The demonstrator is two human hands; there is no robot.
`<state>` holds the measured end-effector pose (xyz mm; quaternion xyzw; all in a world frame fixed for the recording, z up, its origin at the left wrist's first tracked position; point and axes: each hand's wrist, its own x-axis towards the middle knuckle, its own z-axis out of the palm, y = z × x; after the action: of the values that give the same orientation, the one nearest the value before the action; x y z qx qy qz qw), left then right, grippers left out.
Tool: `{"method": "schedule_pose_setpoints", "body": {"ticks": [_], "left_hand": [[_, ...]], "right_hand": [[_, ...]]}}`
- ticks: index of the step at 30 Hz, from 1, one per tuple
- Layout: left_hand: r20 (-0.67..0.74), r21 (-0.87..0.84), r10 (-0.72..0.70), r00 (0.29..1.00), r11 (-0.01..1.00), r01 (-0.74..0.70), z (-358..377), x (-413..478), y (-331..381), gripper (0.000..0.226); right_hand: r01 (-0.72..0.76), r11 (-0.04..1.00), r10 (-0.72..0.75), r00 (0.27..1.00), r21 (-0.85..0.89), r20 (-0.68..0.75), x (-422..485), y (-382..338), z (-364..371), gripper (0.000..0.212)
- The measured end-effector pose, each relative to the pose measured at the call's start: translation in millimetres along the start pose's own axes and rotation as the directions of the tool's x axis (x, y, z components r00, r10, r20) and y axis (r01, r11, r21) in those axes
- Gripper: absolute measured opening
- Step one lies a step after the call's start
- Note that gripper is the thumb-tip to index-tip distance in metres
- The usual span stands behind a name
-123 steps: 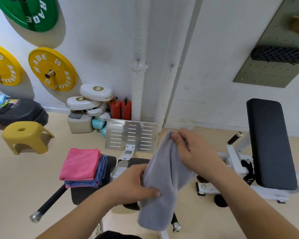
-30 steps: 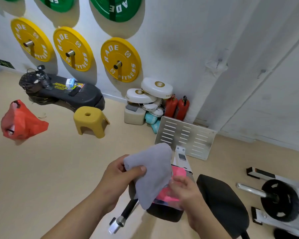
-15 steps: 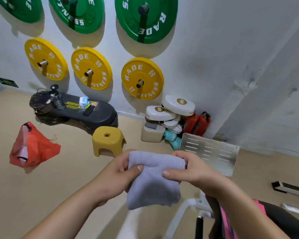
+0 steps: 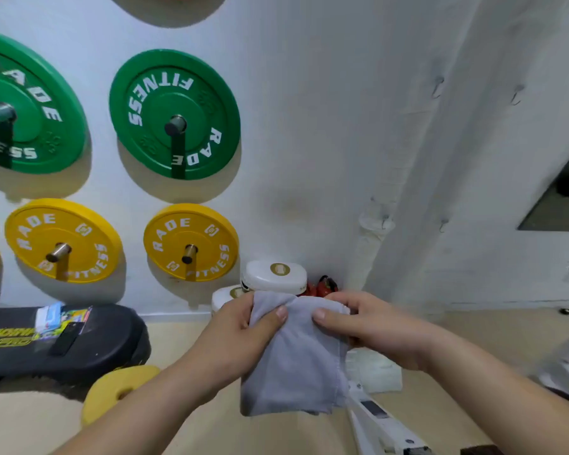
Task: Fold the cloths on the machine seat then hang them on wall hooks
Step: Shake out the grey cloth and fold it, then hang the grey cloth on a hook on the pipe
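Cloth: folded grey cloth (image 4: 293, 359) held up at lower centre of the frame, hanging below both hands
Left hand: left hand (image 4: 240, 336) pinches the cloth's top left corner
Right hand: right hand (image 4: 372, 326) pinches the top right edge
Hooks: small wall hooks (image 4: 437, 87) at upper right, bare
Wall: green weight plate (image 4: 174, 114) and yellow weight plate (image 4: 191, 241) at left
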<state>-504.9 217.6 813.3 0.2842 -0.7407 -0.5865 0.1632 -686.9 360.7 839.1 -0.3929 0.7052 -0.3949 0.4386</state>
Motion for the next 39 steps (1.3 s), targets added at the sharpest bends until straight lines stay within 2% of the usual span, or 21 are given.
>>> {"method": "schedule_pose_setpoints", "body": {"ticks": [2,4,6,10,14,19,22,25,31,33,37,39], "left_hand": [[0.085,0.003,0.050,0.995,0.999,-0.051,4,44,18,0.014],[0.146,0.035,0.094,0.985,0.994,-0.100,8,92,36,0.009],[0.195,0.051,0.124,0.973,0.989,-0.136,12,139,56,0.014],[0.216,0.067,0.202,0.955,0.973,-0.221,15,233,109,0.022],[0.287,0.112,0.285,0.914,0.938,-0.328,21,333,173,0.013],[0.317,0.129,0.417,0.852,0.871,-0.474,38,458,254,0.006],[0.371,0.091,0.481,0.795,0.833,-0.546,51,525,306,0.005],[0.395,0.036,0.572,0.719,0.772,-0.635,69,582,369,0.007],[0.339,-0.040,0.728,0.595,0.644,-0.764,116,671,482,0.013],[0.306,-0.016,0.760,0.573,0.606,-0.795,132,691,507,0.012],[0.218,0.100,0.836,0.504,0.495,-0.863,161,718,553,0.011],[0.165,0.131,0.870,0.464,0.447,-0.885,174,728,582,0.010]], "right_hand": [[0.017,0.998,-0.018,1.000,-0.055,-0.017,20,-2,-46,0.038],[0.025,0.994,-0.030,0.999,-0.102,-0.045,42,-3,-90,0.028],[0.050,0.989,-0.061,0.996,-0.140,-0.070,64,-10,-131,0.018],[0.054,0.952,-0.115,0.976,-0.301,-0.187,108,-43,-212,0.012],[0.029,0.906,-0.174,0.935,-0.423,-0.310,145,-87,-296,0.013],[0.016,0.905,-0.232,0.855,-0.425,-0.463,181,-141,-403,0.017],[0.009,0.904,-0.266,0.796,-0.428,-0.544,193,-176,-463,0.019],[0.000,0.893,-0.319,0.706,-0.451,-0.632,195,-216,-525,0.020],[0.097,0.877,-0.462,0.431,-0.470,-0.775,194,-272,-631,0.013],[0.069,0.852,-0.502,0.387,-0.519,-0.773,195,-280,-662,0.015],[-0.012,0.775,-0.588,0.351,-0.631,-0.729,192,-302,-726,0.013],[0.006,0.739,-0.647,0.286,-0.674,-0.707,192,-320,-758,0.011]]}}
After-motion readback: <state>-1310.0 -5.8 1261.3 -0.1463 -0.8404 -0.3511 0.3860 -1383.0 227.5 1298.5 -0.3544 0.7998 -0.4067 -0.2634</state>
